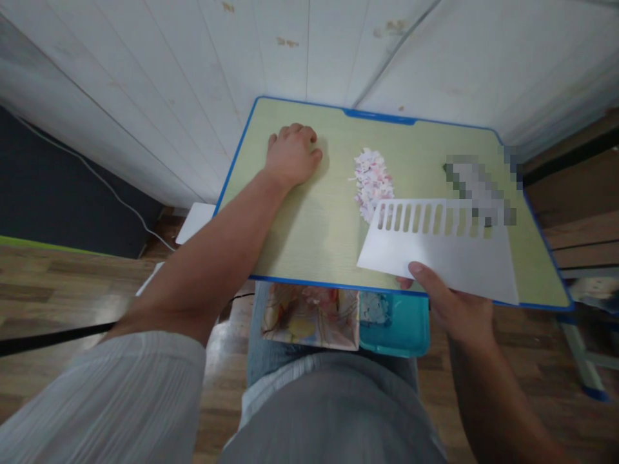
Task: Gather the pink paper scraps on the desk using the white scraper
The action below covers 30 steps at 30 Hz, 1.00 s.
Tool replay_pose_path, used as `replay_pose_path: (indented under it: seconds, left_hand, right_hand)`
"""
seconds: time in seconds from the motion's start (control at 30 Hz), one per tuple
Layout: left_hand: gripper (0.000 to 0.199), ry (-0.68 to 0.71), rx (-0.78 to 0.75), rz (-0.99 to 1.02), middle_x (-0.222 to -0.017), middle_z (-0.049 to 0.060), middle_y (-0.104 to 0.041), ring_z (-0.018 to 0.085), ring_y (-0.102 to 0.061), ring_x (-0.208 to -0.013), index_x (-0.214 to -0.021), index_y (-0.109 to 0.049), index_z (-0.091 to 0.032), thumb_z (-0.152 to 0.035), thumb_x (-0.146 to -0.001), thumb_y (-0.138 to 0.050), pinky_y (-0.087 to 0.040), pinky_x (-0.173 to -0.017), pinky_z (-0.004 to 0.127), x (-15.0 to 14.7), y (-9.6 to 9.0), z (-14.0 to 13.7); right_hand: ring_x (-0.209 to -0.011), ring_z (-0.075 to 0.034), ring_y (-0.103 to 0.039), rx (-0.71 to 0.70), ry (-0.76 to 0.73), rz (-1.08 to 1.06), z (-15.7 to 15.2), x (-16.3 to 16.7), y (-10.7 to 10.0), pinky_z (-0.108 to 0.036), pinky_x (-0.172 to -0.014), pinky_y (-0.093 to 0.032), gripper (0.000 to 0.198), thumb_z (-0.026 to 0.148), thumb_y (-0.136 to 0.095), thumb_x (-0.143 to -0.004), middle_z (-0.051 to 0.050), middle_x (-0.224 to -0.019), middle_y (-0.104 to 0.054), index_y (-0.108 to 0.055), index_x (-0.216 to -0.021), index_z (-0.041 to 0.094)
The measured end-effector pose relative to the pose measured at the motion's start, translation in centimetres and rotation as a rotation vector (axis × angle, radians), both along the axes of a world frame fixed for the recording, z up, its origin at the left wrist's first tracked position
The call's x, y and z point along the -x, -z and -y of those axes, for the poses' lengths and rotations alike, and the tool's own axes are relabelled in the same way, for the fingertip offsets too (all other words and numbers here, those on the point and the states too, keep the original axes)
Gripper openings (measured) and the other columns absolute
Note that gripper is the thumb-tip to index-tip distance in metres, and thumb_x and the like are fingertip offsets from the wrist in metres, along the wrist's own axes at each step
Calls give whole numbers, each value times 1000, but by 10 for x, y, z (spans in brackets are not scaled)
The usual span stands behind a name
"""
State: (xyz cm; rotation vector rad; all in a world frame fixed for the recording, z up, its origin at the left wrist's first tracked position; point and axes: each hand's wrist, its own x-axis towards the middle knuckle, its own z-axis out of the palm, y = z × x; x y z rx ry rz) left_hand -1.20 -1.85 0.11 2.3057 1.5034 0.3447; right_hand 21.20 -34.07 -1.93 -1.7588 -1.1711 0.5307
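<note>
Bench (309, 238) bore pale scraps (372, 177); right hand (459, 309) pinched a slotted card (416, 248), best kept level; left hand (293, 154) rested, fingers curled, contents unclear.

The white sheet (430, 249) is thin and looks flat. It has a row of long holes with round ends along its far side. It sits over the near part of the table, and its far left corner covers the near end of the pile (372, 177). The pile is long, bumpy, white and pink.
</note>
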Motion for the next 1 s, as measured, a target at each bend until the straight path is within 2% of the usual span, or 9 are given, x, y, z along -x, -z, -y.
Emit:
replay_pose_path:
  seconds: [0.1, 0.23, 0.33, 0.43, 0.5, 0.6, 0.7, 0.9, 1.0]
  left_hand:
    - [100, -13, -22, -6, -185, -4, -72, 38, -38, -181, -181, -66, -42, -95, -99, -43, -25, -152, 62, -1, 4, -4]
    - [83, 0, -84, -8, -189, 3, -67, 34, -49, -178, -176, -73, -41, -75, -104, -49, -34, -150, 54, 0, 6, -7]
    - [92, 21, -44, -32, -179, 2, -75, 38, -41, -184, -183, -64, -52, -87, -98, -56, -29, -150, 61, 0, 5, -6]
    - [94, 15, -52, -27, -185, -3, -72, 34, -41, -179, -183, -62, -46, -94, -105, -41, -24, -151, 61, 0, 7, -5]
    - [88, 2, -97, -15, -190, -1, -67, 32, -48, -175, -179, -68, -38, -86, -113, -36, -29, -150, 59, -1, 9, -7]
    - [65, -9, -186, -25, -182, 11, -73, 36, -60, -171, -166, -79, -30, -65, -117, -55, -41, -145, 57, -4, 18, -12]
    - [47, -15, -255, 2, -170, 17, -80, 40, -67, -165, -154, -83, -25, -42, -116, -61, -48, -143, 60, -6, 31, -23]
    - [38, 33, -330, 100, -160, 16, -84, 43, -71, -158, -150, -84, -28, -41, -119, -66, -53, -142, 64, -4, 54, -43]
    - [37, 25, -326, 89, -161, 17, -83, 43, -71, -159, -149, -84, -27, -44, -121, -65, -53, -141, 63, -4, 57, -46]
  right_hand:
    - [-69, -31, -79, 15, -21, -31, 1, 1, -2, -49, -79, -72, 43, 59, -94, -101, -4, -71, -82, -80, -71, 31]
    - [-76, -33, -81, -40, -29, 5, 2, -2, -4, -56, -99, -74, 45, 58, -90, -104, -3, -73, -80, -77, -68, 33]
    - [-79, -34, -82, -30, -29, 14, 3, -7, 2, -60, -108, -72, 47, 59, -91, -104, -3, -75, -81, -76, -67, 34]
    - [-74, -33, -81, -8, -37, -51, 3, -9, 12, -62, -107, -73, 46, 63, -95, -102, -3, -74, -82, -78, -71, 33]
    - [-72, -33, -81, -7, -16, -116, 3, -7, 16, -60, -100, -76, 39, 61, -99, -96, -3, -73, -83, -81, -77, 32]
    - [-76, -34, -85, -20, 26, -136, 5, -1, 17, -54, -95, -79, 34, 58, -103, -88, -4, -76, -87, -84, -79, 32]
    - [-79, -34, -87, 16, -7, -107, 9, 2, 18, -49, -93, -80, 35, 61, -97, -91, -7, -77, -89, -87, -75, 31]
    - [-79, -37, -88, 47, -5, -161, 7, 0, 19, -54, -94, -81, 40, 69, -100, -89, -8, -77, -89, -86, -80, 32]
    - [-87, -39, -91, 11, 21, -121, 4, 0, 17, -57, -107, -80, 44, 73, -103, -86, -7, -82, -91, -85, -83, 33]
